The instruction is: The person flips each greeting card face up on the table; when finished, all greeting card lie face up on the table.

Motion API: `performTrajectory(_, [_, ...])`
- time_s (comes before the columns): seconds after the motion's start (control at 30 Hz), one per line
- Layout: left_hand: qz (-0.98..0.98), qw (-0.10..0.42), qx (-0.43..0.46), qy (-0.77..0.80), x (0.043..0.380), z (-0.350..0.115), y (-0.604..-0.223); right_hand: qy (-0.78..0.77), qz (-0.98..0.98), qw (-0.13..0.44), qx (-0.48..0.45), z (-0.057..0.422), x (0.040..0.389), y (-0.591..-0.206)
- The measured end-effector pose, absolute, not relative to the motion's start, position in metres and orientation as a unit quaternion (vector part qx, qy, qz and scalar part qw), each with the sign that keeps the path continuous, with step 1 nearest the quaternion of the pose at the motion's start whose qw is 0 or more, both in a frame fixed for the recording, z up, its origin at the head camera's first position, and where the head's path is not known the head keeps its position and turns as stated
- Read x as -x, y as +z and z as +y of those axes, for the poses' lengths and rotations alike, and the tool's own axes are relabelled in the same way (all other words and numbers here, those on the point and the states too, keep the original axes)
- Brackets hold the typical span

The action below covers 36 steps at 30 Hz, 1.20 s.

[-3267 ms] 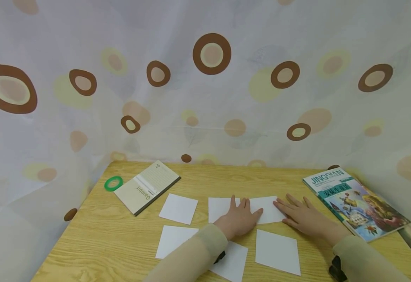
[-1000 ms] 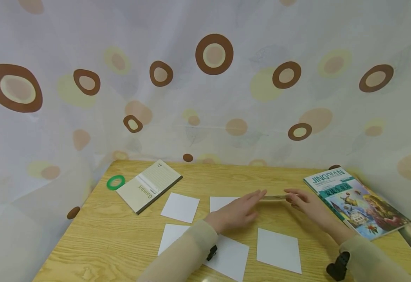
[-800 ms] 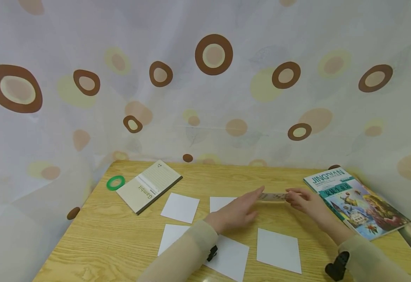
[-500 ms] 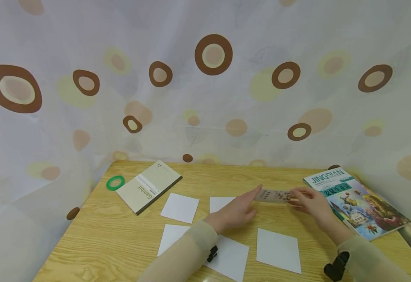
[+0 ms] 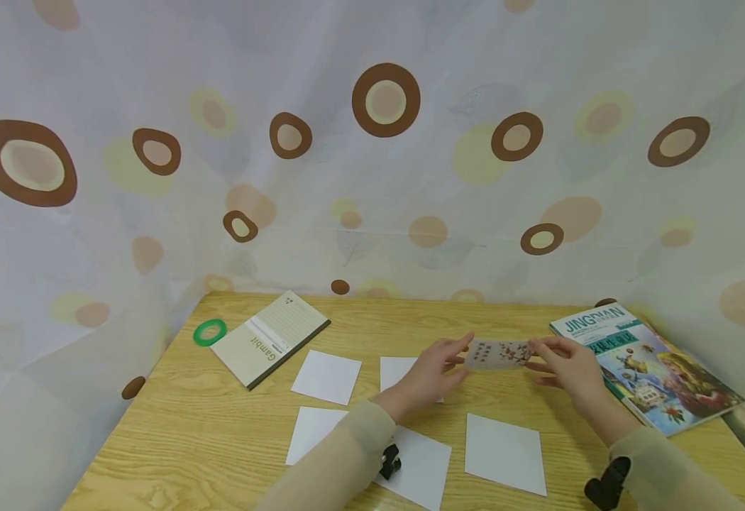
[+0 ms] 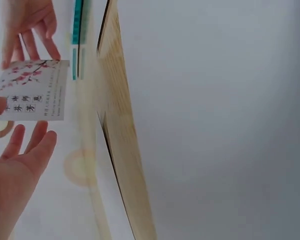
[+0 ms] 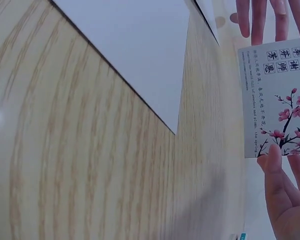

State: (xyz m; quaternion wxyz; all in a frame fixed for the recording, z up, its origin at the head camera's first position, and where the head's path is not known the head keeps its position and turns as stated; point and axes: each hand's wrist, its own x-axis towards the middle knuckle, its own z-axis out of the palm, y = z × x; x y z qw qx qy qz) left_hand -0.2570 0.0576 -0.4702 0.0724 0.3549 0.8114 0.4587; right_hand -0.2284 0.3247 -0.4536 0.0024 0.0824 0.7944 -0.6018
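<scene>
A square card point(image 5: 499, 354), printed with pink blossom branches and Chinese characters, is held up over the back part of the table between both hands. My left hand point(image 5: 433, 372) pinches its left edge, thumb on the printed face in the left wrist view. On the opposite edge, my right hand point(image 5: 570, 372) pinches with thumb and fingers; the right wrist view shows the right thumb point(image 7: 274, 159) on the blossom side. The card's printed face point(image 7: 275, 95) tilts towards me. Below lie several blank white square cards, one point(image 5: 504, 454) right of the left sleeve, another point(image 5: 325, 377) farther left.
A Gambit notepad point(image 5: 270, 339) and a green tape roll point(image 5: 209, 331) lie at the table's back left. A picture magazine point(image 5: 647, 369) lies at the right edge. A patterned curtain point(image 5: 372, 184) stands behind the table. The left sleeve point(image 5: 340, 454) covers parts of two white cards.
Both hands, earlier flat on the white cards, have raised the back right one. It has tilted up, bringing its printed face into view. The right fingers have shifted slightly along its edge.
</scene>
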Motion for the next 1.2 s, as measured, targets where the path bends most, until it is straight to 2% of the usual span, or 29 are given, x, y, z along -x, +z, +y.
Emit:
performTrajectory(0.37, [0.821, 0.049, -0.294, 0.486, 0.256, 0.066, -0.473, -0.554, 0.824, -0.024, -0.115, 0.314, 0.227, -0.45])
performTrajectory(0.67, [0.789, 0.065, -0.243, 0.56, 0.256, 0.067, -0.473, -0.534, 0.834, -0.035, -0.133, 0.313, 0.226, -0.451])
performTrajectory(1.2, [0.792, 0.052, -0.21, 0.57, 0.254, 0.073, -0.476, -0.533, 0.831, -0.045, -0.154, 0.314, 0.231, -0.452])
